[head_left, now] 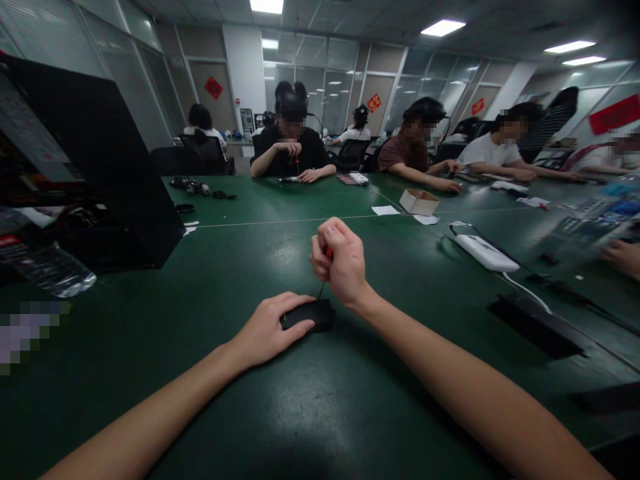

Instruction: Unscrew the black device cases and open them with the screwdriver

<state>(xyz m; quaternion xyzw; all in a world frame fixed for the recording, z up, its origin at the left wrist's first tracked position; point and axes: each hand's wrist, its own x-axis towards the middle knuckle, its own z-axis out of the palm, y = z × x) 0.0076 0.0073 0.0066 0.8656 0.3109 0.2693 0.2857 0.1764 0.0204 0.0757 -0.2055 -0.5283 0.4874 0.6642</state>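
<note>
In the middle of the green table lies a small black box-shaped device. My left hand grips it from the left, thumb along the near side and fingers along the far side. Above it, my right hand is closed around a screwdriver. A bit of its red handle shows between the fingers, and its thin shaft points down. The tip meets the top of the black device, though what it touches there is too small to make out.
A black computer case and a plastic bottle stand at left. To the right are a white power strip with cables, a black block and a small open cardboard box. Across the table a person holds a screwdriver; other people sit at right.
</note>
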